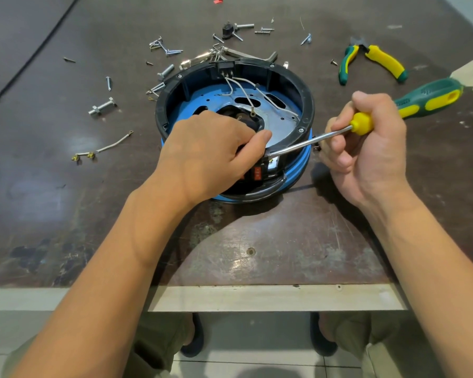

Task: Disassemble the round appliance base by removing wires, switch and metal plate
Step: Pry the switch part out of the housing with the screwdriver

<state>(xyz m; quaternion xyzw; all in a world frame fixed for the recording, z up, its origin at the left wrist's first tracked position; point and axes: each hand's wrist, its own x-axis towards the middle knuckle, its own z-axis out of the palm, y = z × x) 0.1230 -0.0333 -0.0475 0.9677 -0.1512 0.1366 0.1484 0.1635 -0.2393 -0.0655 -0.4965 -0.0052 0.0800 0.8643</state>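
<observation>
The left hand [216,154] curls over the near rim of the round base [307,105], holding it steady on the surface [93,214]. The red switch [257,171] still sits in the near wall. The screwdriver [311,140], gripped by the right hand [372,148], touches the rim above it. I judge the switch is being freed, and the next move needs gentle levering.

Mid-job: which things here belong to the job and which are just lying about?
In the job: round base, held by the left hand; screwdriver in the right hand, tip at the rim by the switch; wires inside; metal plate.
Lying about: pliers; loose wire; bolt; scattered screws.
</observation>
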